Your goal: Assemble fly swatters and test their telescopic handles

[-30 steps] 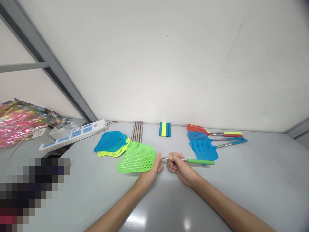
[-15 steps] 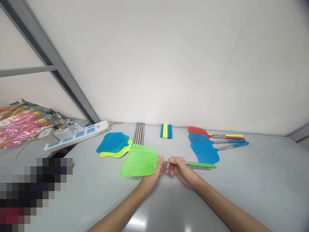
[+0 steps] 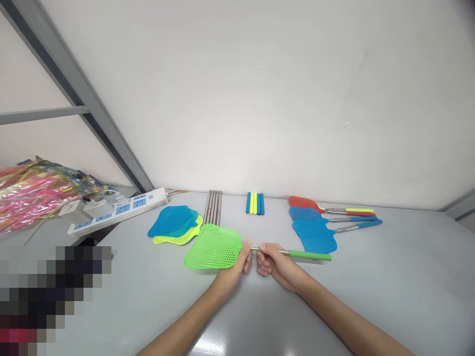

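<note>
A green fly swatter (image 3: 215, 247) with a metal rod and a green grip is held crosswise above the table, its mesh head to the left. My left hand (image 3: 239, 262) pinches it where the head meets the rod. Closed around the metal rod, my right hand (image 3: 276, 262) sits a little to the right, just left of the green grip. Behind the swatter's head stand out several metal rods (image 3: 213, 207) lying side by side. Loose blue and yellow swatter heads (image 3: 170, 221) are stacked to the left. Several blue and yellow grips (image 3: 255, 203) lie in a row near the wall.
Several swatters with rods and grips, among them a blue swatter (image 3: 315, 235) and a red swatter (image 3: 304, 201), lie at the right. A white power strip (image 3: 152, 199) with plugs is at the left, beside plastic-wrapped packages (image 3: 33, 198). A white wall (image 3: 260, 99) rises behind the table.
My hands have moved very slightly apart along the rod, the right one a touch to the right. Both still hold the green fly swatter, and the view has shifted slightly.
</note>
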`<act>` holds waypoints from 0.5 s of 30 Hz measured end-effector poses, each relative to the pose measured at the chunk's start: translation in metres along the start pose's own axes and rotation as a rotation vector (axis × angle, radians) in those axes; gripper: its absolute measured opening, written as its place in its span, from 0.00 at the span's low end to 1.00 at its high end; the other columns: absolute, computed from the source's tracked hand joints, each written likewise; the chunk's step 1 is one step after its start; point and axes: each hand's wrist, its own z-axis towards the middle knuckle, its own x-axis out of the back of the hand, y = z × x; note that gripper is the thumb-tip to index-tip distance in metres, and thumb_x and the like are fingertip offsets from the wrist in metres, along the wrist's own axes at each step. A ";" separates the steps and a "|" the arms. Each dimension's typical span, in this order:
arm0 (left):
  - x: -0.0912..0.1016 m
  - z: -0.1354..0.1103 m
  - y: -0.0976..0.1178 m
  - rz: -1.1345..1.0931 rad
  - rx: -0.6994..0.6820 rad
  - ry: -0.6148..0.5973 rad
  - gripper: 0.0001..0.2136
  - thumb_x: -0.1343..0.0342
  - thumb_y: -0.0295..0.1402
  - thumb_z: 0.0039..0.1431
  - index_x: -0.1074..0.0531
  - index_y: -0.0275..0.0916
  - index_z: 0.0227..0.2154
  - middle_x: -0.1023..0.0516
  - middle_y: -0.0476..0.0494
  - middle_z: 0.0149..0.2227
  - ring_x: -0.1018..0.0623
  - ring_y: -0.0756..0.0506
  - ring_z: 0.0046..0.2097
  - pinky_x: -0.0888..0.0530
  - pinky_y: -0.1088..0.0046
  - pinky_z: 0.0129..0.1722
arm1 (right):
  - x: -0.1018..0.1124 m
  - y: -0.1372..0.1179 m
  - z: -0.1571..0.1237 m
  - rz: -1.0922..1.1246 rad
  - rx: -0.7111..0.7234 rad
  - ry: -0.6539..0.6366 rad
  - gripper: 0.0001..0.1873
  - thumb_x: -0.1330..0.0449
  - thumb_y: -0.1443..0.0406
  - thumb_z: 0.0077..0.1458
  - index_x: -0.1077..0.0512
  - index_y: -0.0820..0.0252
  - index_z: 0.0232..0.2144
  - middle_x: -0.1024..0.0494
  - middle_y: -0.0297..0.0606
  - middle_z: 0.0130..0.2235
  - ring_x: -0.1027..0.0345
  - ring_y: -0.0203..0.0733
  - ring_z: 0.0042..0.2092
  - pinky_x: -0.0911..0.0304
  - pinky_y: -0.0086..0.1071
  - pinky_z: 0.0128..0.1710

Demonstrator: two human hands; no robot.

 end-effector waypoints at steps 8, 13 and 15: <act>0.000 0.000 0.003 0.079 -0.021 -0.033 0.17 0.61 0.40 0.55 0.46 0.38 0.14 0.45 0.55 0.14 0.40 0.53 0.20 0.41 0.75 0.27 | 0.000 0.001 0.002 -0.037 0.039 -0.026 0.16 0.52 0.63 0.52 0.42 0.63 0.15 0.50 0.27 0.16 0.56 0.28 0.18 0.58 0.28 0.20; 0.002 0.001 0.001 0.065 -0.024 -0.034 0.18 0.61 0.40 0.55 0.46 0.38 0.13 0.44 0.54 0.14 0.40 0.53 0.20 0.40 0.75 0.27 | 0.001 0.003 0.001 -0.070 0.061 -0.046 0.16 0.51 0.63 0.52 0.45 0.62 0.15 0.50 0.27 0.17 0.55 0.28 0.18 0.58 0.29 0.21; 0.002 0.000 -0.001 0.059 -0.028 -0.030 0.19 0.62 0.40 0.55 0.46 0.38 0.12 0.44 0.53 0.14 0.39 0.52 0.21 0.40 0.75 0.28 | 0.001 0.002 0.000 -0.086 0.067 -0.053 0.16 0.51 0.63 0.52 0.46 0.62 0.15 0.50 0.27 0.17 0.55 0.28 0.18 0.57 0.29 0.21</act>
